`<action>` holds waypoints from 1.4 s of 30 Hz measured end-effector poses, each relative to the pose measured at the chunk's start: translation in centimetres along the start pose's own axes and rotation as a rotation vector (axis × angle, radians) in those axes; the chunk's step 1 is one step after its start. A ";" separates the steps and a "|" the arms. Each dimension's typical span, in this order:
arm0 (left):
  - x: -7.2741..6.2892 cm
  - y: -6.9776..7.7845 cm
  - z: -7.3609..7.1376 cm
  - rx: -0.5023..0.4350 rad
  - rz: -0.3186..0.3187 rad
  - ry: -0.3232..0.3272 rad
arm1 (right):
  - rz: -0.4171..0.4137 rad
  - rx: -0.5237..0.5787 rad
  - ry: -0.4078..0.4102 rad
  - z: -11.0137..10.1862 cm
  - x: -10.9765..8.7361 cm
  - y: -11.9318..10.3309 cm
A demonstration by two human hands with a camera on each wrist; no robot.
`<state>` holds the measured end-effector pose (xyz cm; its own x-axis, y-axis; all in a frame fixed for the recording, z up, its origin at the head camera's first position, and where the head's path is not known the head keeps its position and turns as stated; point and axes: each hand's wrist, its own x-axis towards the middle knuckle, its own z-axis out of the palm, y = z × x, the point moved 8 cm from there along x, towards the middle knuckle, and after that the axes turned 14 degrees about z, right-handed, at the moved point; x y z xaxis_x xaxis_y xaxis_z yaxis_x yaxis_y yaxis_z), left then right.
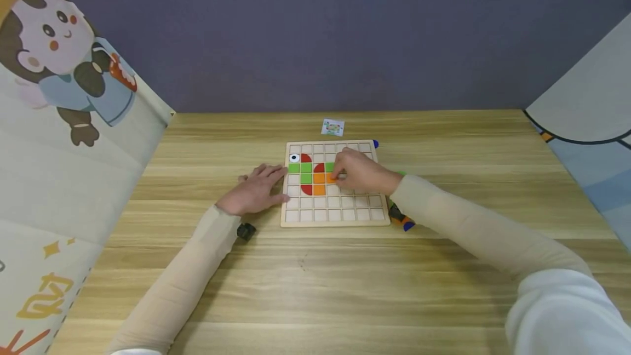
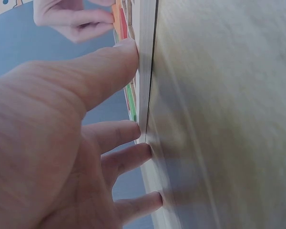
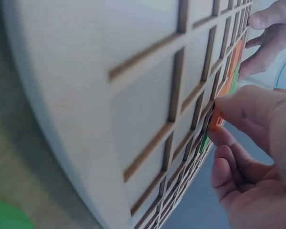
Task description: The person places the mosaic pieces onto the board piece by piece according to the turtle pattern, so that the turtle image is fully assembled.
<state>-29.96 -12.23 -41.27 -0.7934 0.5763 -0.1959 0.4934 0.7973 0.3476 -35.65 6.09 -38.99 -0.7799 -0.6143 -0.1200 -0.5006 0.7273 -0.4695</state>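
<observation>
A wooden grid board (image 1: pixel 347 215) lies on the table with colored tiles set in its left cells: green, orange and red ones, plus a white eye tile (image 1: pixel 294 158). My right hand (image 1: pixel 359 171) pinches an orange square tile (image 3: pixel 215 117) between thumb and index finger, at a cell beside the other orange tiles. In the right wrist view the tile is tilted at the grid. My left hand (image 1: pixel 257 188) lies spread at the board's left edge, fingertips and thumb touching the rim, as the left wrist view (image 2: pixel 105 138) shows up close.
Behind the board a small picture card (image 1: pixel 333 127) lies on the wooden table (image 1: pixel 315 289). Several loose pieces (image 1: pixel 401 218), blue, orange, black and green, lie by the board's right side, partly under my right forearm. A small dark object (image 1: pixel 246 231) sits beside my left wrist.
</observation>
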 end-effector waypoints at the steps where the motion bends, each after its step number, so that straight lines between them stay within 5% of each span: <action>1: 0.0 0.0 0.0 -0.001 -0.002 -0.002 | 0.006 0.003 -0.001 0.1 0.0 0.0; 10: -0.2 0.1 0.0 0.004 0.011 -0.003 | 0.002 0.019 0.025 -0.8 -1.7 0.7; 15: -0.3 0.0 0.1 0.004 0.007 -0.008 | 0.039 0.067 0.065 -2.8 -3.2 3.0; 23: -0.6 0.0 0.1 0.001 0.016 -0.004 | 0.159 -0.002 0.086 -4.5 -6.1 7.6; 33: -0.8 0.0 0.4 -0.006 0.024 -0.005 | 0.215 -0.012 0.069 -3.8 -10.1 10.6; 42: -0.8 0.1 0.3 0.001 0.020 -0.004 | 0.360 0.039 0.122 -3.8 -9.4 12.4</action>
<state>-29.17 -12.60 -41.39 -0.7821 0.5927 -0.1924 0.5095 0.7859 0.3504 -35.96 21.99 -40.36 -0.9435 -0.2789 -0.1791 -0.1737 0.8761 -0.4497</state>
